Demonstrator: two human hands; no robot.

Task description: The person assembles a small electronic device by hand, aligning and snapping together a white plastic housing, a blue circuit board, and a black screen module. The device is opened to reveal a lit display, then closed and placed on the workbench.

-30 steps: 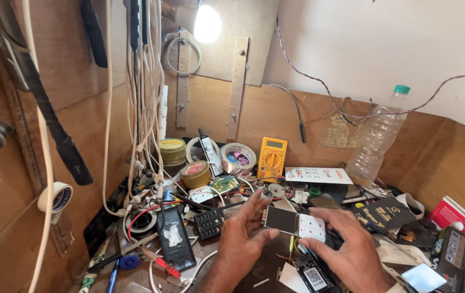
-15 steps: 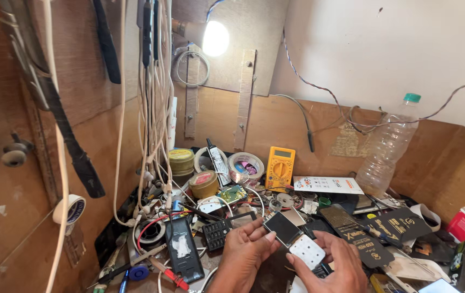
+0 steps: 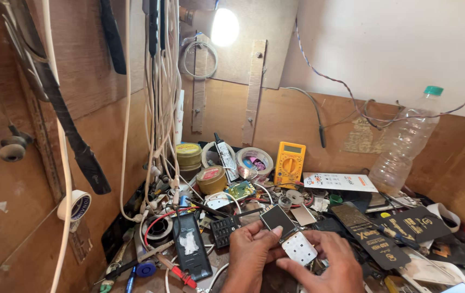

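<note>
- Low at the front of a cluttered wooden bench, head view: the left hand [image 3: 251, 252] and right hand [image 3: 324, 266] together grip a small mobile phone [image 3: 288, 234], its dark screen above a white keypad, held tilted over the bench.
- Left fingers curl around the screen end; the right thumb and fingers pinch the keypad end.
- Just left of the hands lie a black keypad piece [image 3: 225, 230] and a black phone back cover [image 3: 191, 245].
- Behind stand a yellow multimeter [image 3: 289, 164], rolls of tape [image 3: 211, 179] and an empty plastic bottle [image 3: 406, 144].
- White cables [image 3: 159, 125] hang on the left beneath a lit bulb [image 3: 225, 26].
</note>
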